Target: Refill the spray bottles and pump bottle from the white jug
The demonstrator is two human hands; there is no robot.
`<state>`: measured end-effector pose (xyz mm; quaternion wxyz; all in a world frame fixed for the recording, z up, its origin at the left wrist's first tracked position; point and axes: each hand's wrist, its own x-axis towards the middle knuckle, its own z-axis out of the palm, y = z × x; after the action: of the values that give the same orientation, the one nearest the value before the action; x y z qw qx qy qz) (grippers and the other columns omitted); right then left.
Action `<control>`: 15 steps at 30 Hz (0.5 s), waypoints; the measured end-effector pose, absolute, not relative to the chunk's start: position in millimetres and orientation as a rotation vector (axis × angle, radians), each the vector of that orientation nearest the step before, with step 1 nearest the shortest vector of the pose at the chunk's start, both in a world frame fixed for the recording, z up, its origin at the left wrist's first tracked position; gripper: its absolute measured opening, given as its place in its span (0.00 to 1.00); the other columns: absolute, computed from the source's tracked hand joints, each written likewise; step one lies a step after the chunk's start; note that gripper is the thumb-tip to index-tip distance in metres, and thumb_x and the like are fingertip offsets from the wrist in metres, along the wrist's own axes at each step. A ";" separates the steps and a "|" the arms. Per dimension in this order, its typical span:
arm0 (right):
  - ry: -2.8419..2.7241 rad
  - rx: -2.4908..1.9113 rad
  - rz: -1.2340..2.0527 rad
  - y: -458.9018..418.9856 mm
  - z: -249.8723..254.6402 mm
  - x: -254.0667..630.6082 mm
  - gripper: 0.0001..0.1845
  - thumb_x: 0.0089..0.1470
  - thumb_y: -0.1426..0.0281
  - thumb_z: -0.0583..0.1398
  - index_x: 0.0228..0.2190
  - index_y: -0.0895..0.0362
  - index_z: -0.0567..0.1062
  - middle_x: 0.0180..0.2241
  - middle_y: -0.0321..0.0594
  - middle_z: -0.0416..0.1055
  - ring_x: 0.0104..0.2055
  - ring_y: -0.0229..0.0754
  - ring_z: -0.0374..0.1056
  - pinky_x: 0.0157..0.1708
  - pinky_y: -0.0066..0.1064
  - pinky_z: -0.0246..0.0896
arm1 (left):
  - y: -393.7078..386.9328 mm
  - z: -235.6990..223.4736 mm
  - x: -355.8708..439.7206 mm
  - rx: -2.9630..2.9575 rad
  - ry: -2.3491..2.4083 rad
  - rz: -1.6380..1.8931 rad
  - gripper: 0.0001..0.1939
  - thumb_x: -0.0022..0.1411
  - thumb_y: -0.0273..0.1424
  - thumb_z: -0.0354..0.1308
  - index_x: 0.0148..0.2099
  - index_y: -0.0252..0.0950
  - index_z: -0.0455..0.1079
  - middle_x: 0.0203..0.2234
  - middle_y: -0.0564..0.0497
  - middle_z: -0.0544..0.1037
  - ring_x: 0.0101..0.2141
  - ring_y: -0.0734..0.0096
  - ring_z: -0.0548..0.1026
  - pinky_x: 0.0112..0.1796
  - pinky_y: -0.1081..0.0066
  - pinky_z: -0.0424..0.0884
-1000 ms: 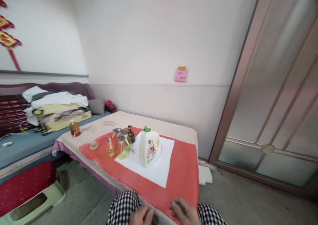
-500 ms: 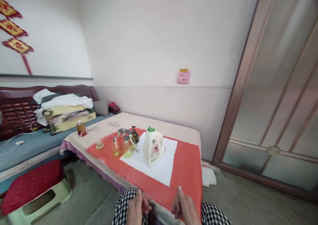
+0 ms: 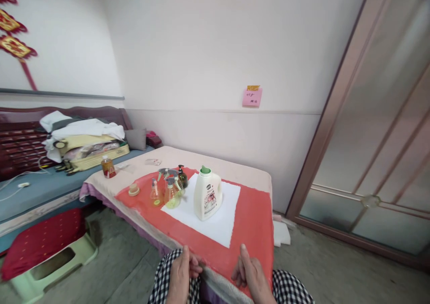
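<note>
Left hand (image 3: 183, 271) half-open, empty, fingers curled | right hand (image 3: 248, 271) likewise, above red cloth (image 3: 255, 225) | 1 white jug (image 3: 205, 199), 12 o'clock | 1 dark pump bottle (image 3: 182, 179), 11 o'clock | spray bottles (image 3: 172, 199), 11 o'clock, overlapping, count unclear

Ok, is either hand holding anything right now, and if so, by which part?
Nothing appears held: the left hand and the right hand both look empty, loosely curled. The white jug stands apart from both, on the white sheet.

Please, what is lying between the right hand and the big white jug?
In the head view, going from the right hand to the jug: first red cloth, then white sheet. No object stands there.
</note>
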<state>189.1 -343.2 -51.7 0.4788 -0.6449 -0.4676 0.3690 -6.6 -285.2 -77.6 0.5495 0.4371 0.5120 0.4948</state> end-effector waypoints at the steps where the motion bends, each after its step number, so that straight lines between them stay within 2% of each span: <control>1: -1.122 -1.565 0.915 -342.1 -55.6 189.7 0.40 0.60 0.43 0.38 0.10 0.51 0.65 0.13 0.40 0.67 0.19 0.43 0.67 0.26 0.34 0.62 | -283.1 -75.3 -6.6 1.041 1.217 1.176 0.38 0.48 0.69 0.46 0.20 0.36 0.68 0.23 0.42 0.80 0.23 0.60 0.77 0.25 0.65 0.72; 3: -1.167 -1.592 0.846 -338.7 -66.7 192.3 0.40 0.62 0.46 0.38 0.12 0.53 0.67 0.13 0.39 0.68 0.19 0.42 0.67 0.27 0.33 0.62 | -276.2 -71.6 -7.3 1.058 1.235 1.182 0.38 0.47 0.69 0.47 0.21 0.36 0.69 0.22 0.42 0.80 0.23 0.58 0.78 0.25 0.64 0.72; 6: -1.378 -1.713 0.510 -332.7 -90.3 201.3 0.38 0.65 0.52 0.37 0.16 0.54 0.69 0.15 0.37 0.69 0.20 0.39 0.68 0.25 0.29 0.62 | -258.6 -70.5 -11.6 1.101 1.271 1.173 0.38 0.49 0.68 0.46 0.23 0.35 0.70 0.21 0.42 0.79 0.24 0.57 0.78 0.26 0.63 0.73; 10: -1.503 -1.787 0.148 -330.7 -124.9 222.3 0.28 0.63 0.50 0.46 0.21 0.53 0.69 0.18 0.36 0.70 0.21 0.41 0.68 0.22 0.30 0.58 | -221.6 -75.2 -27.0 1.316 1.425 1.191 0.35 0.56 0.63 0.44 0.30 0.35 0.72 0.23 0.43 0.79 0.28 0.55 0.79 0.31 0.61 0.74; 15: -1.761 -1.645 -0.180 -333.0 -162.6 251.8 0.24 0.60 0.50 0.50 0.31 0.52 0.76 0.32 0.40 0.79 0.34 0.47 0.76 0.34 0.34 0.68 | -161.4 -80.9 -48.6 1.516 1.659 1.296 0.25 0.58 0.52 0.52 0.46 0.36 0.68 0.42 0.40 0.78 0.41 0.54 0.77 0.45 0.55 0.71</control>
<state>251.8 -333.0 -162.6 0.3546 -0.6364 -0.6815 -0.0695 -48.6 -161.4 -80.9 0.2702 0.5624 0.6158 0.4811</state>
